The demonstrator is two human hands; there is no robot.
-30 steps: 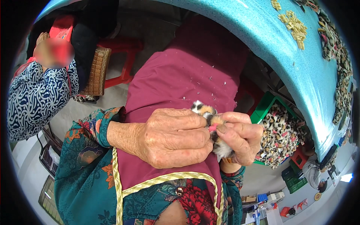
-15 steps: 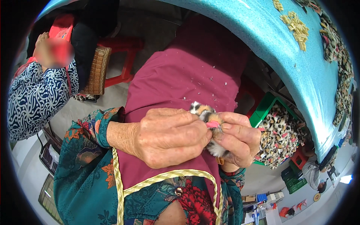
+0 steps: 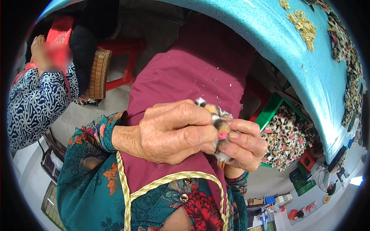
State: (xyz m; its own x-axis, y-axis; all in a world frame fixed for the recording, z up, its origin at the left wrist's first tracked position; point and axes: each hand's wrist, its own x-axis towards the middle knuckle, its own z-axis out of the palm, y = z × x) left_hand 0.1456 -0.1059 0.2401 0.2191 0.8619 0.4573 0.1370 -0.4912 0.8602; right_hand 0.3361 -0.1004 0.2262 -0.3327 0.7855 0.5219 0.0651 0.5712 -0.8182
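Observation:
A small furry plush piece [image 3: 221, 125], patched white, black and tan with a bit of pink on it, is held over my lap. My left hand [image 3: 175, 133] pinches it from the left, thumb and forefinger pressed together beside the pink part. From the right, the fingers of my right hand [image 3: 246, 144] close around its other side. A short tan tab [image 3: 221, 164] shows at the lower end of the plush. The fingertips hide part of it, and I cannot make out anything else between them.
My maroon apron [image 3: 181, 84] carries bits of fluff. At right, a green crate [image 3: 267, 118] holds many similar plush pieces. The blue-covered table [image 3: 269, 34] bears small yellow pieces [image 3: 303, 27] and plush heaps [image 3: 350, 77]. A co-worker [image 3: 36, 100] sits at left near a red stool [image 3: 127, 73].
My left hand has turned a little, its knuckles raised and its thumb now showing along the plush. The plush has tilted slightly, and both hands still hold it.

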